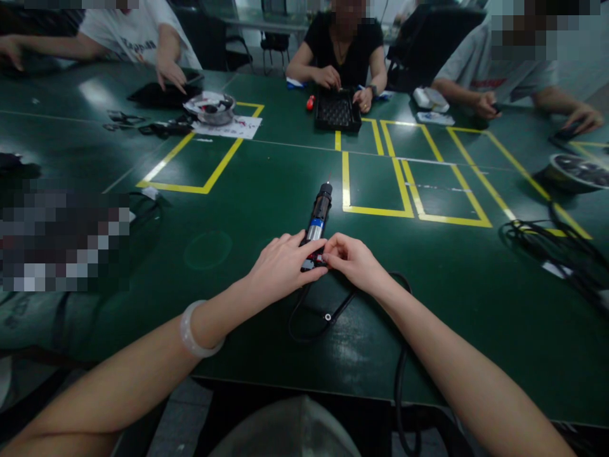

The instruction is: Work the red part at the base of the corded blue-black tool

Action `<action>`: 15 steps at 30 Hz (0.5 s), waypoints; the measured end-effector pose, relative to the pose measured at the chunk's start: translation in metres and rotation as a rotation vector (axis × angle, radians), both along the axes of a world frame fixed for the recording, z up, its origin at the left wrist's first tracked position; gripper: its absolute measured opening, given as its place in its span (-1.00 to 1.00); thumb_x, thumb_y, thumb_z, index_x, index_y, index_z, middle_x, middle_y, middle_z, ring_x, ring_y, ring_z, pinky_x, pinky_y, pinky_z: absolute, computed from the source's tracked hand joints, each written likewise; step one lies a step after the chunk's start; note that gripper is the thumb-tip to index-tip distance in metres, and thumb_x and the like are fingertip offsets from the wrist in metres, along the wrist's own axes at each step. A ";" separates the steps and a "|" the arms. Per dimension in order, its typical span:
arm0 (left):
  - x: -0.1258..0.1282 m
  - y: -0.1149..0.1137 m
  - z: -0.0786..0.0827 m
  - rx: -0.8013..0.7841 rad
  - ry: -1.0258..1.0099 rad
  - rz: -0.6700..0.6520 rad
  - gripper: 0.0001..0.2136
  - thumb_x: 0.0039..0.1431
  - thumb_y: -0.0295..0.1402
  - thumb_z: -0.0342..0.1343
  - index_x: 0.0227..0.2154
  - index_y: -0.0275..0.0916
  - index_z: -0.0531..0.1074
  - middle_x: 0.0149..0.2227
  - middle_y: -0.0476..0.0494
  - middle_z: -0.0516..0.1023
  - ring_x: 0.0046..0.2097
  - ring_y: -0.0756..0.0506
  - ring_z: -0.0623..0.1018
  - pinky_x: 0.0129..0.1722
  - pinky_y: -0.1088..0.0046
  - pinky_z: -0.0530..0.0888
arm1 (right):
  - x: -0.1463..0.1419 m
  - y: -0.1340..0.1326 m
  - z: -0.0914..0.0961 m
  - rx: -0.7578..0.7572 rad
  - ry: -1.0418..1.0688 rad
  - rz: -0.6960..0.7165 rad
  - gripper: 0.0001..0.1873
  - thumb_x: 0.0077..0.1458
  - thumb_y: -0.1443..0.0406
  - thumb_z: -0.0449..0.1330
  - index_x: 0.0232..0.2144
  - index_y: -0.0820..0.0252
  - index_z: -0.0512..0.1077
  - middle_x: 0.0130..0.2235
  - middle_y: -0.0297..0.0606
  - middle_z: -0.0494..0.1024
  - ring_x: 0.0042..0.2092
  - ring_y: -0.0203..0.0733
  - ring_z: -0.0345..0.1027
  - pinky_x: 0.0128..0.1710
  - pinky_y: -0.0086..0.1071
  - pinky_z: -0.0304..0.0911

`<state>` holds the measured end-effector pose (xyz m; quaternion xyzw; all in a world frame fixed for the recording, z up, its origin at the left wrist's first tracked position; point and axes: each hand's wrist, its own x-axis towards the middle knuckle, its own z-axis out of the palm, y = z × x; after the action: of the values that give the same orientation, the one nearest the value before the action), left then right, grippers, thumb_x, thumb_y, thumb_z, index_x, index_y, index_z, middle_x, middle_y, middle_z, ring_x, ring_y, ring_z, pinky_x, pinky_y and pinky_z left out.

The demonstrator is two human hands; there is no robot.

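Showing as a dark smear, the lettering on one co-worker's white shirt [117, 28] is too blurred to read; so is the red print on another's pale shirt [504, 70]. The white paper [247, 127] under the metal bowl [221, 117] bears reddish marks, none legible, and the white tag [556, 270] by the coiled cables [526, 238] is too small to tell. On the slim cylindrical tool [320, 212] no brand can be made out. It is mostly black, with a blue band, a bright silver section below that and a thin tip at the far end. It lies on the green table [266, 171], directly before the person, pointing away. The left hand [278, 266] grasps its rear, fingers laid over the barrel. The right hand [356, 260] has its fingertips pinched together against the tool's near end; whatever lies between them is hidden.
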<state>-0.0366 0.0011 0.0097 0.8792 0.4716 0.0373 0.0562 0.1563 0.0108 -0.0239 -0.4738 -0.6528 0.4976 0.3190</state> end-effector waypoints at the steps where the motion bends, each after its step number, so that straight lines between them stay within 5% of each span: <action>1: 0.000 0.000 0.000 -0.004 -0.003 0.002 -0.54 0.30 -0.02 0.01 0.20 -0.01 0.34 0.14 -0.21 0.42 -0.04 -0.26 0.48 -0.07 0.19 0.42 | 0.000 0.000 -0.001 0.006 -0.004 -0.005 -0.89 0.05 0.26 0.19 -0.41 0.15 0.32 -0.49 -0.43 0.41 -0.48 -0.34 0.24 -0.45 -0.45 0.13; 15: 0.006 0.003 -0.012 -0.056 -0.144 0.092 -0.57 0.25 -0.02 0.06 0.12 -0.02 0.39 0.12 -0.24 0.33 0.05 -0.27 0.38 -0.01 0.13 0.44 | 0.002 0.000 -0.005 0.072 -0.014 0.014 -0.90 0.11 0.27 0.17 -0.41 0.16 0.36 -0.43 -0.37 0.47 -0.41 -0.29 0.32 -0.36 -0.41 0.21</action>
<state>-0.0305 0.0039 -0.0022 0.8498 0.5069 0.0899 0.1129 0.1580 0.0110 -0.0291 -0.4610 -0.6758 0.4728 0.3276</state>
